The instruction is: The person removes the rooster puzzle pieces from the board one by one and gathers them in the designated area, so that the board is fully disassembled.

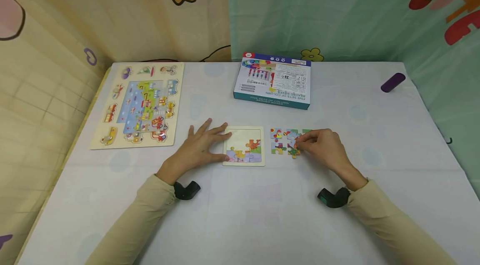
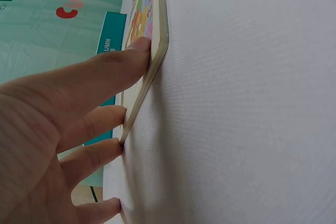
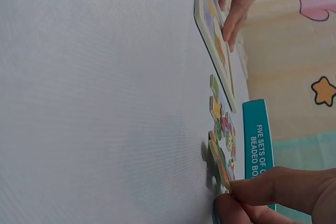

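Note:
My left hand [image 1: 200,146] has its fingers spread at the left edge of a small square puzzle tray [image 1: 239,138]. In the left wrist view the thumb [image 2: 139,45] rests on the tray's rim. Joined puzzle pieces [image 1: 243,156] fill the tray's near part and some of its right side; the rest shows bare backing. Right of the tray, my right hand [image 1: 325,148] pinches a puzzle piece [image 3: 221,165] between thumb and forefinger, tilted off the table. Several loose puzzle pieces [image 1: 277,147] lie beside it, some partly covered by the hand.
A larger puzzle board [image 1: 99,133] with vehicle pictures lies at the left, with smaller picture sheets on it. Behind the tray lies a boxed bead set [image 1: 271,81]. A dark purple cylinder [image 1: 393,82] is at the far right. Curtains hang behind the white-covered table [image 1: 262,215].

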Action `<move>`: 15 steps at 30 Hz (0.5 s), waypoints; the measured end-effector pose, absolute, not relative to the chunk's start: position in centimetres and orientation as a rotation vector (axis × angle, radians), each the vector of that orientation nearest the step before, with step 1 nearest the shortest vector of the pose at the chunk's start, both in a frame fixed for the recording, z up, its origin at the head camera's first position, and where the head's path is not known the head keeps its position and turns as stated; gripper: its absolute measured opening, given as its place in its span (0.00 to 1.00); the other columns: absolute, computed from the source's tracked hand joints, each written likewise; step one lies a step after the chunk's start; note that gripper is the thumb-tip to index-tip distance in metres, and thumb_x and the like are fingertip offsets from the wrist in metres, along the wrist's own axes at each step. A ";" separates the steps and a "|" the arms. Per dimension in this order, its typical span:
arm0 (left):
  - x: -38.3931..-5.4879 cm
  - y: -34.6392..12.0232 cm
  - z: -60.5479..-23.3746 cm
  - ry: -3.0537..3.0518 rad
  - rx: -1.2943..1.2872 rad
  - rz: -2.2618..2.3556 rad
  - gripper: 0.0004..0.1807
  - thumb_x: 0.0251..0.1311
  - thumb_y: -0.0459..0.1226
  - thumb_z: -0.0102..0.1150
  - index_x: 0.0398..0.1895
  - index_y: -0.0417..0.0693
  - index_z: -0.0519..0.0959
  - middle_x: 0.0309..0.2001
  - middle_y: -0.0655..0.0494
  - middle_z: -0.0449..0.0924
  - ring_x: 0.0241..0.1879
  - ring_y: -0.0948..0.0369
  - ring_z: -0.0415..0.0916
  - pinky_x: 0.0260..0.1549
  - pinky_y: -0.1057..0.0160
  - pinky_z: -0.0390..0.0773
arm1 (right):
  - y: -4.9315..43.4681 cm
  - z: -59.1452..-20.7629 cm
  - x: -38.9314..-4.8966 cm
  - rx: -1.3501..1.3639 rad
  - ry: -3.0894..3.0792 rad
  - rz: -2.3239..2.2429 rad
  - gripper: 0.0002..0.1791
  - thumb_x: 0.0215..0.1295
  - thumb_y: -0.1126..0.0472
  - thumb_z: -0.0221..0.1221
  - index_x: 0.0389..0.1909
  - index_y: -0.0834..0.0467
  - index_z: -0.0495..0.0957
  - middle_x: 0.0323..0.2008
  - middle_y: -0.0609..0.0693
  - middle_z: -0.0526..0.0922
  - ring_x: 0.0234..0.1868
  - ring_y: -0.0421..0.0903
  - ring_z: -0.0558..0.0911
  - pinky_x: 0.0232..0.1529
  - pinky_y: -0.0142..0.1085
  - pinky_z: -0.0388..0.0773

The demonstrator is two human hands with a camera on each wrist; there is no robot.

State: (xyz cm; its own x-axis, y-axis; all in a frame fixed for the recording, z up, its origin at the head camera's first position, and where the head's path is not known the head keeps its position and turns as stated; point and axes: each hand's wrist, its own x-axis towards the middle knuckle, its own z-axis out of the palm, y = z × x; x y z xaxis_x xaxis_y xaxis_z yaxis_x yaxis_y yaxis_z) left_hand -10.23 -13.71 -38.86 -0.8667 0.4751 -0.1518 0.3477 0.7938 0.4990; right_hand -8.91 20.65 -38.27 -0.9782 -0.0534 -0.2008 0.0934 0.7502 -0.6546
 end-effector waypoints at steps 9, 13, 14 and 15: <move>-10.2 -13.7 -38.8 2.715 0.633 0.680 0.41 0.46 0.50 0.77 0.66 0.51 0.74 0.74 0.55 0.60 0.76 0.43 0.37 0.63 0.26 0.33 | 20.7 -38.6 -8.9 0.000 2.756 -1.042 0.10 0.58 0.57 0.68 0.36 0.60 0.87 0.30 0.50 0.88 0.38 0.48 0.83 0.34 0.37 0.74; -10.2 -13.8 -38.8 2.718 0.642 0.690 0.40 0.47 0.50 0.76 0.65 0.51 0.75 0.74 0.55 0.60 0.76 0.43 0.37 0.63 0.26 0.32 | 20.7 -38.7 -8.9 -0.010 2.767 -1.047 0.10 0.58 0.58 0.68 0.36 0.61 0.87 0.30 0.51 0.88 0.37 0.48 0.84 0.35 0.37 0.75; -10.2 -13.8 -38.8 2.719 0.644 0.690 0.40 0.47 0.50 0.76 0.65 0.51 0.75 0.74 0.55 0.60 0.76 0.43 0.37 0.63 0.26 0.32 | 20.7 -38.7 -8.9 -0.010 2.765 -1.048 0.10 0.58 0.58 0.68 0.36 0.61 0.87 0.30 0.51 0.88 0.37 0.48 0.84 0.35 0.37 0.75; -10.2 -13.8 -38.9 2.721 0.647 0.690 0.40 0.47 0.50 0.76 0.65 0.51 0.75 0.74 0.55 0.60 0.76 0.43 0.37 0.63 0.26 0.33 | 20.7 -38.7 -8.9 -0.007 2.762 -1.051 0.10 0.58 0.58 0.68 0.37 0.61 0.87 0.30 0.51 0.88 0.37 0.48 0.84 0.35 0.37 0.75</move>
State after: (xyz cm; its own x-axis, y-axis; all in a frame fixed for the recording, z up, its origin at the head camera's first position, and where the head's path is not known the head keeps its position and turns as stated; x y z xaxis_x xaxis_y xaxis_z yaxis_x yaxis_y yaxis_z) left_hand -10.23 -13.80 -38.86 -0.8670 0.4788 -0.1380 0.3550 0.7880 0.5030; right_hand -8.88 20.69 -38.66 -0.9826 -0.0704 -0.1716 0.0615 0.7494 -0.6593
